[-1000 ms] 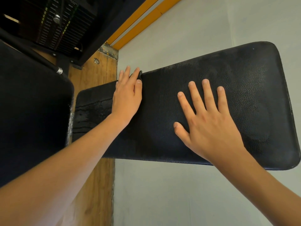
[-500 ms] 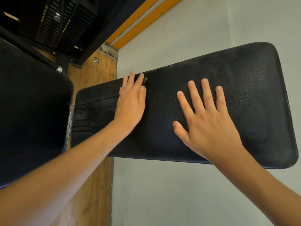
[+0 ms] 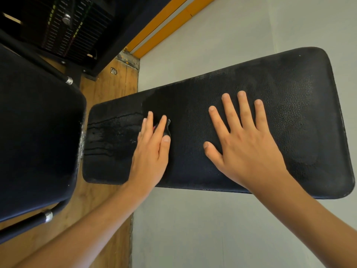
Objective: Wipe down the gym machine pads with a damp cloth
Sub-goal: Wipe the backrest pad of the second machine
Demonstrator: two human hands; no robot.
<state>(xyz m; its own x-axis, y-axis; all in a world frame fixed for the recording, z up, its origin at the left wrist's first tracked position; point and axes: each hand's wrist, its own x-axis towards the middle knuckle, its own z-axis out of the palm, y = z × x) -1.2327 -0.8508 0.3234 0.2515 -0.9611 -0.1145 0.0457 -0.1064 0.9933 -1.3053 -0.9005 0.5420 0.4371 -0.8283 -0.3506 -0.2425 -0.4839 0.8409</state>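
— So, which way does the pad (image 3: 289,136) run?
— Lengthwise under my 2 hands; narrow end near my left hand (image 3: 152,153), wide end well past my right hand (image 3: 246,146).
— Gripping?
— No. Right lies flat, fingers spread. Left presses the dark cloth (image 3: 167,129) with straight fingers.

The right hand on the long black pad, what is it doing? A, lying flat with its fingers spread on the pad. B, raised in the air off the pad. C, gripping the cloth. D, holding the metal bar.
A: the right hand lies flat, fingers spread, on the bare pad, while the dark cloth sits under the left hand.
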